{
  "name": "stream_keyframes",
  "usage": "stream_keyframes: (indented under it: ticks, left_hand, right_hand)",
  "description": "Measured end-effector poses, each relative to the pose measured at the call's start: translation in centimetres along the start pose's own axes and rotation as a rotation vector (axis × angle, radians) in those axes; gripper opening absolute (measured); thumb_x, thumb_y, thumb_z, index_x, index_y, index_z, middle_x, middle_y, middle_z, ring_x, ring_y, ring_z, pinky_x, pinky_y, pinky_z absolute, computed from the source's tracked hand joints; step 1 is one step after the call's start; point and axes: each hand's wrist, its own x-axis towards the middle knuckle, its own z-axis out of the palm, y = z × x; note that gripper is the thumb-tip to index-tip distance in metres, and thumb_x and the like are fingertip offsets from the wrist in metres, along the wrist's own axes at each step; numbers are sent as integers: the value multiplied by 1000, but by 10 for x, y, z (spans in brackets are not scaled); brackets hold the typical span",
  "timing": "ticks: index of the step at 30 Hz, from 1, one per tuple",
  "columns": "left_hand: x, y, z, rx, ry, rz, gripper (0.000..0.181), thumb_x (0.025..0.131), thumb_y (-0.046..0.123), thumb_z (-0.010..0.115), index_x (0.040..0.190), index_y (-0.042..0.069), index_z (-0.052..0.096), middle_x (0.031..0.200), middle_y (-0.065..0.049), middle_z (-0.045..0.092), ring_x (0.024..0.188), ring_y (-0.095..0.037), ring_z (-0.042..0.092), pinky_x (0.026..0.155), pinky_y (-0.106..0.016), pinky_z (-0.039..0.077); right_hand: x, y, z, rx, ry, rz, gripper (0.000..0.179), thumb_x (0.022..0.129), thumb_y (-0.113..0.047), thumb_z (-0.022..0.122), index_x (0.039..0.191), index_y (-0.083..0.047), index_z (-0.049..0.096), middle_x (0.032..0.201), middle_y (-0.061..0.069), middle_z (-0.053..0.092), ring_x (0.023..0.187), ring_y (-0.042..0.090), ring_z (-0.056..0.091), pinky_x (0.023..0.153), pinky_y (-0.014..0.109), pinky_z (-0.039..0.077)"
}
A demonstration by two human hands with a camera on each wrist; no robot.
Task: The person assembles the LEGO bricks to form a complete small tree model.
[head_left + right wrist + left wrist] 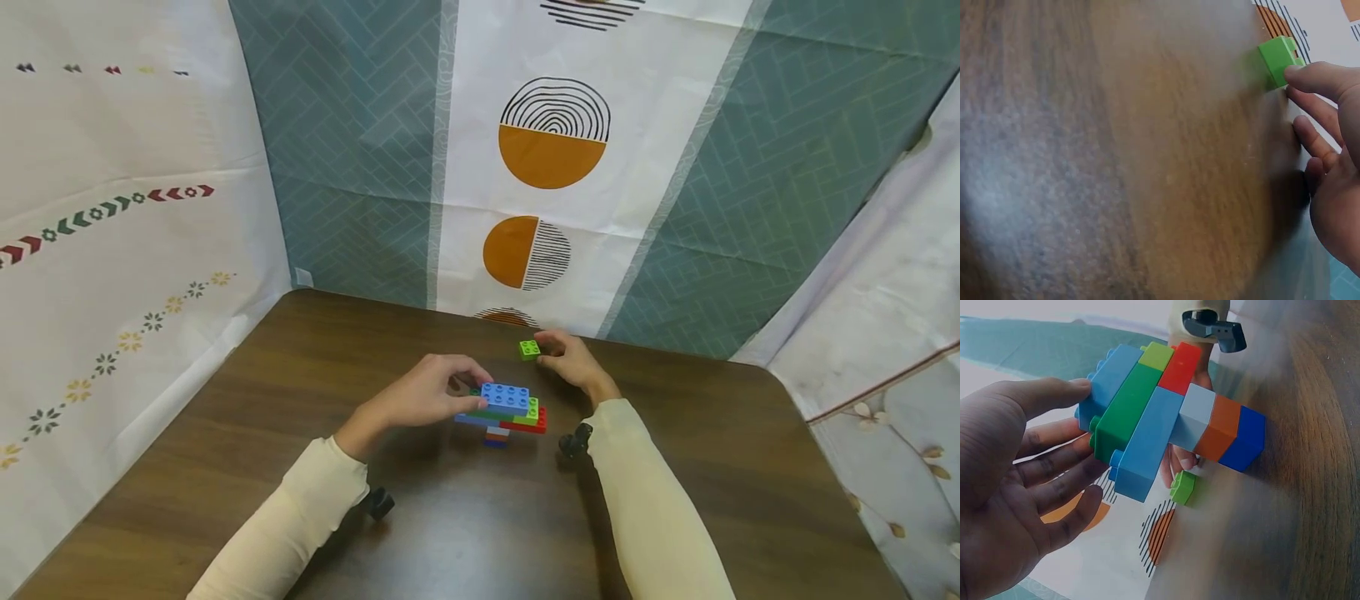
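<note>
My left hand (429, 390) holds the left end of a blue brick (505, 398), thumb on the near side and fingers behind it. That brick tops a T-shaped stack; beneath it lie a green brick (1129, 412), a lime brick (1156, 356), a second blue brick (1147, 444) and a red brick (1180, 369). The narrow stem has white (1194, 415), orange (1219, 428) and dark blue (1244, 439) bricks. Farther back, my right hand (572, 360) has thumb and fingertips at the edge of a small lime brick (1279, 60) on the table.
The brown wooden table (247, 417) meets a patterned curtain (360, 167) at its back edge, close behind the small lime brick. White cloths hang at the left (127, 275) and right (885, 333). A black device sits below each wrist.
</note>
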Motion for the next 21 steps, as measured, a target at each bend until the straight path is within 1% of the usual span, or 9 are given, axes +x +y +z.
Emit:
stream_keyframes:
  ticks: [2,6,8,10,13,17,19,21]
  left_hand:
    - [0,0,1,-1,-1,-3,28,93,21,78,119,12,72,116,-3,73,101,-15,69,90,-27,61]
    - [0,0,1,0,3,-8,29,92,21,78,119,12,72,116,-3,73,101,-16,69,90,-28,61]
    - [0,0,1,2,2,-9,29,93,22,78,119,12,71,116,-2,73,102,-15,69,90,-28,61]
    - [0,-1,1,1,0,-9,29,93,22,78,119,13,71,116,-3,72,102,-15,69,90,-28,61]
    - [0,-1,1,1,0,-7,29,94,23,77,120,13,71,116,-3,72,102,-15,69,90,-28,61]
    - [0,0,1,3,8,-6,29,93,24,77,120,13,71,116,-2,72,102,-15,69,90,-28,61]
    - [0,0,2,7,7,-8,29,94,24,77,120,13,71,117,-2,72,102,-15,69,90,-29,61]
    - [0,-1,2,8,4,-12,29,94,24,77,120,13,71,117,-2,72,102,-15,68,91,-30,61]
  right_hand:
    - [1,1,1,-23,-7,11,49,96,-8,67,145,-9,58,144,16,60,114,33,57,96,42,50]
    - [3,0,2,-51,-15,28,47,97,-10,67,143,-10,60,142,16,61,109,30,55,87,35,50]
    - [3,-1,2,-53,-10,30,45,96,-10,68,141,-9,62,141,17,61,107,30,56,84,34,49]
    - [3,-2,2,-54,-5,33,43,96,-10,68,139,-8,63,140,17,61,107,31,56,83,34,49]
    - [3,-1,2,-48,5,38,41,95,-11,70,136,-7,65,139,17,61,110,32,56,87,38,50]
    - [-1,2,2,-33,14,49,40,96,-14,70,135,-7,65,136,18,62,116,33,56,97,45,50]
    - [-4,2,2,-19,16,57,40,96,-14,70,135,-7,65,133,18,63,116,33,56,99,45,50]
    - [-7,3,1,-4,17,71,39,96,-15,71,134,-8,65,130,17,64,114,31,56,97,42,49]
